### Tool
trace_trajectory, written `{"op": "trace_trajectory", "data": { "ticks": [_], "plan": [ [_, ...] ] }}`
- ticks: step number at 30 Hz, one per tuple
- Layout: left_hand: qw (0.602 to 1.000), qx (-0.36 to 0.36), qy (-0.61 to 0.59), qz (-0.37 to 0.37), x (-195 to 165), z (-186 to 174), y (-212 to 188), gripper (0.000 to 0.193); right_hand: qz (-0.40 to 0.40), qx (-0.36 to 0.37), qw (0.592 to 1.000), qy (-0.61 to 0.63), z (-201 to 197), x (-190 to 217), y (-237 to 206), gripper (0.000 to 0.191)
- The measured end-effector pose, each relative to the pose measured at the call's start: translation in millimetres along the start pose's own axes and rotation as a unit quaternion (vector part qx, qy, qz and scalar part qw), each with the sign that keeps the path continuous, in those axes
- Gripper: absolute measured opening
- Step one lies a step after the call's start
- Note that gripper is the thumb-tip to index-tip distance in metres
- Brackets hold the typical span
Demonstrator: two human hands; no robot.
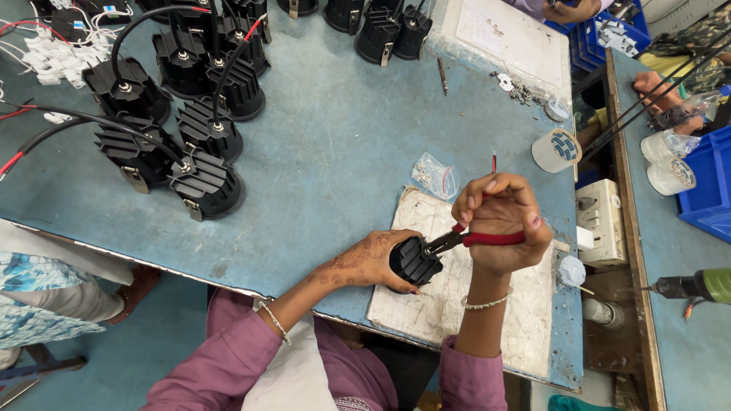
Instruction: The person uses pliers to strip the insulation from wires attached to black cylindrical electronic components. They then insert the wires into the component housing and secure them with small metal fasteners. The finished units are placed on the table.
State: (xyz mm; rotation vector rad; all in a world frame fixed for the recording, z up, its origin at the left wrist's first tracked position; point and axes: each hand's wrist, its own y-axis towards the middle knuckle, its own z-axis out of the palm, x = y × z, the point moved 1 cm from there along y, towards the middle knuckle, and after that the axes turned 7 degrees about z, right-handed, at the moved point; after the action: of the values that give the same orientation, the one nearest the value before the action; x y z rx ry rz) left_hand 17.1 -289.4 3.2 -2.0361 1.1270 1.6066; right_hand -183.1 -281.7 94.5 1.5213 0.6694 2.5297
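My left hand grips a black finned round lamp housing and holds it down on a worn white board at the table's near edge. My right hand is closed around red-handled pliers, whose jaws touch the top of the housing. A thin red wire sticks up from behind my right fingers.
Several finished black finned housings with black and red cables crowd the left half of the blue table. A small clear bag of parts, a tape roll, loose screws, a socket box and a green drill lie to the right.
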Motion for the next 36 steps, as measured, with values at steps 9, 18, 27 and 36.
{"op": "trace_trajectory", "data": {
  "ticks": [9, 18, 27, 36],
  "plan": [
    [1.0, -0.004, 0.007, 0.005, 5.5, 1.5, 1.6, 0.097, -0.017, -0.039, 0.998, -0.04, 9.8, 0.2, -3.1, 0.051],
    [0.999, -0.011, 0.006, -0.032, 1.3, 4.8, 2.4, 0.095, -0.043, -0.063, 0.994, -0.075, 28.8, 3.7, 0.5, 0.049],
    [0.997, -0.067, 0.031, -0.032, -5.5, 15.6, -2.1, 0.095, -0.059, -0.119, 0.985, -0.107, 38.5, 4.8, -0.5, 0.051],
    [0.981, -0.168, 0.012, -0.097, -12.2, 41.3, -7.6, 0.086, -0.164, -0.239, 0.951, -0.106, 41.9, -9.0, 2.2, 0.03]
  ]
}}
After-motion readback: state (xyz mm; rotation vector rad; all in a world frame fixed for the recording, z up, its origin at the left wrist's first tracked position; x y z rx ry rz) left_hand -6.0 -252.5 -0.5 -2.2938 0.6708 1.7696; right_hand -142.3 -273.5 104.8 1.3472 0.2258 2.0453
